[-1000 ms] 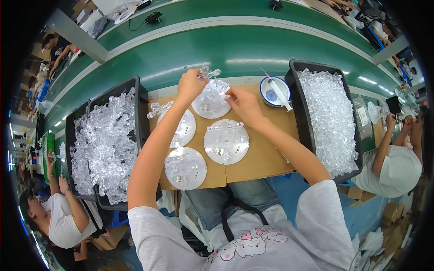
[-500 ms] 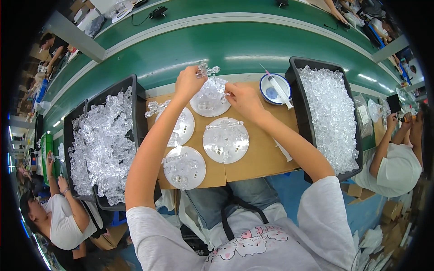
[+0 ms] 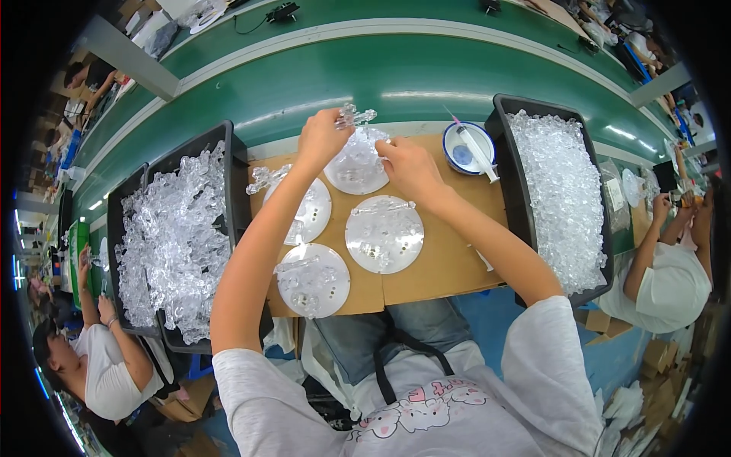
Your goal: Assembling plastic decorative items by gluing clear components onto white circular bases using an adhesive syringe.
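Note:
My left hand (image 3: 322, 139) is closed on a clear plastic branched piece (image 3: 355, 117) that it holds over the far white round disc (image 3: 355, 166). My right hand (image 3: 407, 165) rests its fingertips on the same disc, pinching another small clear part there. Three more white discs lie on the brown board: one at the left (image 3: 308, 210), one in the middle (image 3: 384, 234) and one nearest me (image 3: 314, 279), each with clear parts on it.
A black bin of clear branched pieces (image 3: 177, 236) stands at my left, a black bin of small clear bits (image 3: 560, 198) at my right. A blue-and-white bowl with a syringe (image 3: 470, 147) sits behind the board. A green conveyor (image 3: 365, 72) runs beyond. Other people sit on both sides.
Both hands have stayed over the far disc with only slight shifts. The clear piece in my left hand is tilted a little differently.

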The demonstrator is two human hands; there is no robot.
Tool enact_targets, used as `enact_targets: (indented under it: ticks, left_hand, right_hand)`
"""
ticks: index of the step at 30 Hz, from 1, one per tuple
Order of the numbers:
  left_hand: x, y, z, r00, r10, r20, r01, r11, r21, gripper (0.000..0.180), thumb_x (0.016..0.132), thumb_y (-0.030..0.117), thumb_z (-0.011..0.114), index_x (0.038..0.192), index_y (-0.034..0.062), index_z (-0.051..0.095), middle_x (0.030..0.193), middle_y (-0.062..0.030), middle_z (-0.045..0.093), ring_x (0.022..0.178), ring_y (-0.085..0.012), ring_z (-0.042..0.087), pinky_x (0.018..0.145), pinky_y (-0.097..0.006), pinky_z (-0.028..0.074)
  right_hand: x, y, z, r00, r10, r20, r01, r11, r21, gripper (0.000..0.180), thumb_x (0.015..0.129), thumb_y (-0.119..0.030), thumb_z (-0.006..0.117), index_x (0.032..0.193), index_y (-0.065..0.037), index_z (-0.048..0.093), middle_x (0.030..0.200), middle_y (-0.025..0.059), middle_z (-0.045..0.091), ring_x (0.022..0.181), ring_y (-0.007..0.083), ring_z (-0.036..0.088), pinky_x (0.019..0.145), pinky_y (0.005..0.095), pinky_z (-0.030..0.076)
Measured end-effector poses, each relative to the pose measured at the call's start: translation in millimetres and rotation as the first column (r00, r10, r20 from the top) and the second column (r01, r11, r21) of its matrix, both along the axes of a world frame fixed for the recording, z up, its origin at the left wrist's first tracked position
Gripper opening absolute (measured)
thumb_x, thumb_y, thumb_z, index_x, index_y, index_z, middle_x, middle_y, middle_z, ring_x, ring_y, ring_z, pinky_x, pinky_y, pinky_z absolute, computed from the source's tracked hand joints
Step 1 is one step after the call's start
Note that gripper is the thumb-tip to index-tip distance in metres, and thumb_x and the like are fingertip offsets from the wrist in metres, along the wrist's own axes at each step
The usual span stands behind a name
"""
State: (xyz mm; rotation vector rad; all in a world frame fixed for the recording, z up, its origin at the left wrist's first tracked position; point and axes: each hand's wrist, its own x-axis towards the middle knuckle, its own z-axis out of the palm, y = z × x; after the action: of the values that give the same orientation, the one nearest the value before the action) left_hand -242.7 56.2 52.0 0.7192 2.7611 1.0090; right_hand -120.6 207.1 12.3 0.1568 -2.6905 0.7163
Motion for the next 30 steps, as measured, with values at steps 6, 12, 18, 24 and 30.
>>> enact_targets:
  ticks: [6, 12, 18, 24, 30]
  left_hand:
    - [-1.3, -0.9, -5.5, 0.998, 0.018, -0.065, -0.018, 1.0, -0.003, 0.029, 0.072, 0.024, 0.073, 0.09, 0.0028, 0.067, 0.087, -0.0167, 0.069, 0.083, -0.0339, 0.065, 0.075, -0.04, 0.05]
    - [1.7, 6.9, -1.2, 0.996, 0.004, -0.085, -0.004, 1.0, 0.006, 0.031, 0.071, 0.025, 0.073, 0.09, 0.0014, 0.067, 0.087, -0.0185, 0.068, 0.083, -0.0358, 0.065, 0.074, -0.042, 0.049]
    - [0.7, 3.4, -2.4, 0.997, -0.014, -0.077, 0.012, 1.0, -0.023, 0.025, 0.072, 0.022, 0.069, 0.092, 0.006, 0.067, 0.09, -0.016, 0.068, 0.087, -0.0367, 0.064, 0.077, -0.044, 0.05]
    - [-15.7, -8.4, -10.2, 0.997, -0.03, -0.069, 0.026, 0.998, -0.053, 0.025, 0.071, 0.024, 0.072, 0.087, 0.0051, 0.068, 0.088, -0.0167, 0.068, 0.085, -0.0371, 0.064, 0.076, -0.043, 0.05]
    - [-16.4, -3.7, 3.0, 0.987, -0.158, 0.002, 0.158, 0.987, -0.023, 0.024, 0.073, 0.021, 0.073, 0.088, 0.0012, 0.069, 0.081, -0.0119, 0.069, 0.074, -0.0205, 0.064, 0.069, -0.034, 0.048]
  right_hand:
    - [1.7, -1.5, -3.0, 0.999, 0.025, -0.022, -0.024, 1.0, 0.014, 0.014, 0.079, -0.005, 0.061, 0.092, -0.008, 0.056, 0.086, 0.012, 0.057, 0.081, 0.0314, 0.059, 0.066, 0.0427, 0.049]
    - [10.3, 6.6, -12.2, 0.996, 0.026, -0.088, -0.023, 0.999, 0.03, 0.019, 0.08, -0.005, 0.059, 0.098, -0.011, 0.06, 0.092, 0.0099, 0.061, 0.083, 0.03, 0.061, 0.067, 0.0405, 0.05]
    - [47.4, 9.1, 36.9, 0.989, -0.123, -0.078, 0.126, 0.991, 0.033, 0.028, 0.081, -0.007, 0.059, 0.106, -0.017, 0.065, 0.102, 0.0071, 0.063, 0.087, 0.0271, 0.063, 0.069, 0.038, 0.052]
    - [162.8, 28.5, 71.6, 0.969, -0.246, 0.019, 0.245, 0.969, 0.042, 0.039, 0.078, -0.004, 0.061, 0.115, -0.016, 0.062, 0.115, 0.0083, 0.059, 0.102, 0.0266, 0.059, 0.085, 0.0366, 0.049]
    - [217.7, 36.3, 27.3, 0.932, -0.285, 0.222, 0.296, 0.955, -0.016, 0.049, 0.077, 0.003, 0.059, 0.124, -0.014, 0.057, 0.127, 0.0152, 0.051, 0.108, 0.0289, 0.056, 0.091, 0.0374, 0.047]
